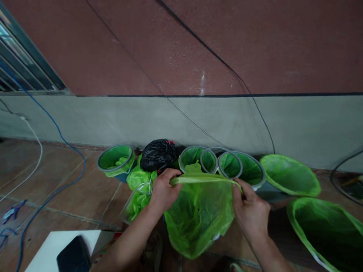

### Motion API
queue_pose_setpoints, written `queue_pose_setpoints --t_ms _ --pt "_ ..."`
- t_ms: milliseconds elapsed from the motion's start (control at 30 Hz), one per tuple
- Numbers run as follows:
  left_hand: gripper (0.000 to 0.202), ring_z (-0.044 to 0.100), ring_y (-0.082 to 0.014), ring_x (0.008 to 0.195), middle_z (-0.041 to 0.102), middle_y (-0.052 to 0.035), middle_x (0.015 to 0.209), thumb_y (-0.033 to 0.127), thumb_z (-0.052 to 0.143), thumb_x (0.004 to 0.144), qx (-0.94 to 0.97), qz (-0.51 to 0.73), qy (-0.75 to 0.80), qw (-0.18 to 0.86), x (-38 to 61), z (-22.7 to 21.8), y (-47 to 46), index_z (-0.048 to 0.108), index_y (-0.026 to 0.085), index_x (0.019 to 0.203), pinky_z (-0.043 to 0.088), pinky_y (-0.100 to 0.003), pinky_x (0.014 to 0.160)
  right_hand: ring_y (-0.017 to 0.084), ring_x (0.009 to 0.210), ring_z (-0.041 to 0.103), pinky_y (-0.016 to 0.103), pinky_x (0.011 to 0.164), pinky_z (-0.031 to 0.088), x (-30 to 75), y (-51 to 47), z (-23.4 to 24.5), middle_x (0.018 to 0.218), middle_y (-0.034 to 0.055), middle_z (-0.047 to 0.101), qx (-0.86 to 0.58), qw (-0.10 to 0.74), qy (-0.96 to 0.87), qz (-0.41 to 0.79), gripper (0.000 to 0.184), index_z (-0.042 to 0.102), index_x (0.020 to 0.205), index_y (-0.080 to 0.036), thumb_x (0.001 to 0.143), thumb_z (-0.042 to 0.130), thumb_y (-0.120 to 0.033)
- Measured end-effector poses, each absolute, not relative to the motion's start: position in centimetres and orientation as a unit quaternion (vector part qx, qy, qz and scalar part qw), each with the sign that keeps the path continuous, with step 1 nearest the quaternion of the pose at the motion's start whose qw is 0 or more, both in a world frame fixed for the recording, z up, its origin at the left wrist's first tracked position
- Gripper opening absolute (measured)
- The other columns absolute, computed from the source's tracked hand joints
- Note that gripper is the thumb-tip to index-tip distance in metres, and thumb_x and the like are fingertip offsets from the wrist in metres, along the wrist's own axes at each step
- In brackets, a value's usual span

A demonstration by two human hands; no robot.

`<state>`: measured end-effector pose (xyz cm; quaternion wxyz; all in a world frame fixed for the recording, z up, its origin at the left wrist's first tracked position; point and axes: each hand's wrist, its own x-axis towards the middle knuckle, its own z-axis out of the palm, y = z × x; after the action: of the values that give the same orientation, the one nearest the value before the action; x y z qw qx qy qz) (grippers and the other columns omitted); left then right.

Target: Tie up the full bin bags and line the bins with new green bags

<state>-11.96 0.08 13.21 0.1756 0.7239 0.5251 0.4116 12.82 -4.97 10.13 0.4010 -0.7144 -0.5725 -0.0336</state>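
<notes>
A: Two hands on one bag?

B: Yes. The left hand (163, 191) has its grip pinched shut on the left end of the green plastic bag's (199, 213) rolled rim; the right hand (250, 209) grips the right end the same way. The bag hangs open between them, above the tiled floor (74, 187).

A: Around them?

B: Left of the left grip, a blue cable (64, 145) and a green-lined bin (116, 158). Just beyond that grip, a knotted black bag (158, 154) and small tied green bags (140, 187). Beyond both grips, lined bins (242, 168) stand along the wall. Right of the right grip, a large lined bin (332, 235).
</notes>
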Motion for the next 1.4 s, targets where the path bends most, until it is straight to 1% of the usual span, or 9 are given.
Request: queue_pose_setpoints --t_ms 233,333,400,500,667,833,1000,1300,1400 --pt "0.018 0.064 -0.0130 0.076 0.069 -0.0005 0.083 0.007 0.061 0.076 0.743 0.380 0.497 0.239 -12.2 13.1 0.1 0.069 0.019 0.087 0.048 -0.022 0.070 0.018 0.054 0.060 0.029 0.059 0.045 13.4 -4.6 10.1 0.080 0.0079 0.074 -0.738 0.394 -0.548 -0.001 0.039 0.071 0.111 -0.019 0.092 0.045 -0.041" --pt "0.016 0.063 -0.0132 0.078 0.068 -0.0007 0.080 0.009 0.059 0.080 0.762 0.360 0.493 0.217 -12.3 13.0 0.1 0.070 0.020 0.084 0.047 -0.023 0.071 0.025 0.082 0.066 0.036 0.075 0.050 13.1 -4.3 10.0 0.102 0.0110 0.072 -0.711 0.375 -0.595 -0.023 0.043 0.064 0.123 -0.018 0.087 0.053 -0.038" --pt "0.017 0.063 -0.0136 0.079 0.067 -0.0011 0.080 0.009 0.058 0.082 0.780 0.347 0.483 0.195 -12.1 12.8 -0.1 0.070 0.020 0.085 0.047 -0.023 0.073 0.030 0.106 0.060 0.043 0.091 0.047 12.2 -4.4 9.9 0.121 0.0133 0.064 -0.659 0.371 -0.653 -0.041 0.050 0.059 0.130 -0.018 0.083 0.059 -0.036" --pt "0.022 0.062 -0.0138 0.079 0.066 -0.0016 0.083 0.007 0.057 0.082 0.811 0.321 0.455 0.176 -11.3 12.2 -0.6 0.071 0.021 0.091 0.046 -0.023 0.073 0.030 0.117 0.053 0.047 0.099 0.043 10.2 -4.6 9.8 0.129 0.0115 0.059 -0.584 0.364 -0.725 -0.025 0.046 0.060 0.128 -0.023 0.083 0.061 -0.031" --pt "0.020 0.062 -0.0143 0.079 0.064 -0.0014 0.082 0.008 0.058 0.082 0.843 0.279 0.437 0.141 -9.8 11.6 -1.5 0.070 0.021 0.091 0.046 -0.023 0.071 0.022 0.095 0.060 0.038 0.087 0.049 7.9 -4.8 9.8 0.100 0.0067 0.067 -0.526 0.363 -0.767 0.044 0.022 0.072 0.101 -0.024 0.089 0.054 -0.021" --pt "0.029 0.064 -0.0152 0.082 0.067 -0.0017 0.088 0.004 0.058 0.076 0.821 0.268 0.494 0.105 -10.8 11.8 -0.7 0.071 0.022 0.095 0.048 -0.024 0.074 0.017 0.083 0.065 0.029 0.075 0.051 8.9 -4.6 10.6 0.091 0.0041 0.069 -0.548 0.484 -0.676 0.095 0.022 0.073 0.097 -0.023 0.089 0.053 -0.019" --pt "0.032 0.066 -0.0161 0.083 0.070 -0.0026 0.093 0.004 0.058 0.073 0.759 0.289 0.576 0.090 -13.7 12.5 0.9 0.072 0.021 0.097 0.050 -0.024 0.076 0.016 0.074 0.062 0.028 0.064 0.048 11.9 -4.3 10.9 0.084 0.0026 0.067 -0.588 0.575 -0.566 0.059 0.015 0.076 0.088 -0.022 0.082 0.062 -0.023" --pt "0.035 0.067 -0.0204 0.093 0.073 -0.0060 0.101 0.004 0.055 0.070 0.718 0.321 0.613 0.076 -16.1 13.0 2.1 0.072 0.017 0.097 0.052 -0.030 0.087 0.014 0.063 0.055 0.028 0.060 0.044 14.8 -4.6 10.9 0.074 0.0023 0.065 -0.674 0.566 -0.472 0.059 0.014 0.075 0.079 -0.018 0.075 0.065 -0.027" --pt "0.027 0.065 -0.0163 0.080 0.072 -0.0028 0.089 0.011 0.060 0.074 0.725 0.334 0.587 0.137 -16.5 13.0 2.3 0.072 0.018 0.098 0.051 -0.027 0.077 0.015 0.063 0.059 0.028 0.059 0.046 15.4 -4.5 10.2 0.076 0.0034 0.069 -0.701 0.550 -0.436 0.125 0.017 0.075 0.080 -0.018 0.073 0.066 -0.030"
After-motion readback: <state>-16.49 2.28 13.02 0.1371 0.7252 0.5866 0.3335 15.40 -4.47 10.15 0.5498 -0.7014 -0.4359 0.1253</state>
